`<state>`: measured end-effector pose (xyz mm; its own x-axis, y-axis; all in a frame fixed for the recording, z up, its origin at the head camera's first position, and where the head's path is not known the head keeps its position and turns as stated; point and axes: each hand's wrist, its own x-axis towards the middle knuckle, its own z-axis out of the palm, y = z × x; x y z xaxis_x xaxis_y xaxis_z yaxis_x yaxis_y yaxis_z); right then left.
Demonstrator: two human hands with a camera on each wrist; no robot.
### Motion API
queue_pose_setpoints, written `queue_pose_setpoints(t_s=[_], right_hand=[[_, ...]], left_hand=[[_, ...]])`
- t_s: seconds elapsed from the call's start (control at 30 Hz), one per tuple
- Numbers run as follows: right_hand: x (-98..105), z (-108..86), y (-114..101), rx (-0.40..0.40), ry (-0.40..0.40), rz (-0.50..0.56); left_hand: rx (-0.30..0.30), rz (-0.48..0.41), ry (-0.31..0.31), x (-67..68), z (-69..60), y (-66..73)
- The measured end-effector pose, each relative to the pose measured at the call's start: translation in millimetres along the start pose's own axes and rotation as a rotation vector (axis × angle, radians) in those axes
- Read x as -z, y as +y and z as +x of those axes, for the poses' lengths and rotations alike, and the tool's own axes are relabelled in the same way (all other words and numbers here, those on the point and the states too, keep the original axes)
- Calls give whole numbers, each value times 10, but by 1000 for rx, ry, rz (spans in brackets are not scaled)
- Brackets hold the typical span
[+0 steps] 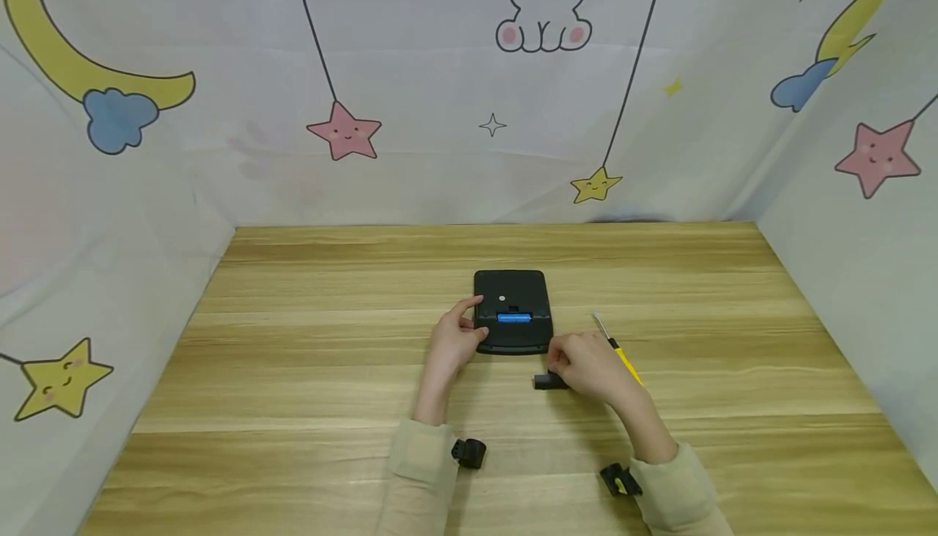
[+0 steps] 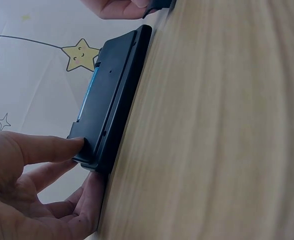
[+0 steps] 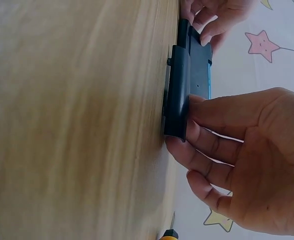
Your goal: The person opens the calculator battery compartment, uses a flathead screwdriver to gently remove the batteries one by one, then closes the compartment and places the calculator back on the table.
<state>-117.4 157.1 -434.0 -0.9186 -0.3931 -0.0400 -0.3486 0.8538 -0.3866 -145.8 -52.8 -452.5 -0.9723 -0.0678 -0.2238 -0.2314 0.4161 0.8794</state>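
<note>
A flat black device [image 1: 523, 292], which looks like a calculator lying face down, rests on the table with a blue battery [image 1: 515, 318] in its open compartment. At the device's left edge, my left hand [image 1: 454, 342] grips the corner, thumb on the back face and fingers against the side, as the left wrist view shows. My right hand [image 1: 589, 366] pinches a small black battery cover [image 3: 177, 95] between thumb and fingers. That cover is just off the device's near right corner, close to the tabletop. Whether it touches the table I cannot tell.
A screwdriver [image 1: 626, 361] with a yellow and black handle lies right of the device, partly behind my right hand. The wooden table [image 1: 293, 373] runs back to a white cloth [image 1: 440, 177] printed with stars, which also hangs along both sides.
</note>
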Motion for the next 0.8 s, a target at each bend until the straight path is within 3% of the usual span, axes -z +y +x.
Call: queue_pose_setpoints(t_s=[0.8], right_hand=[[52, -24, 17, -35, -28, 31]], left_hand=[[1, 9, -1, -1, 1, -5]])
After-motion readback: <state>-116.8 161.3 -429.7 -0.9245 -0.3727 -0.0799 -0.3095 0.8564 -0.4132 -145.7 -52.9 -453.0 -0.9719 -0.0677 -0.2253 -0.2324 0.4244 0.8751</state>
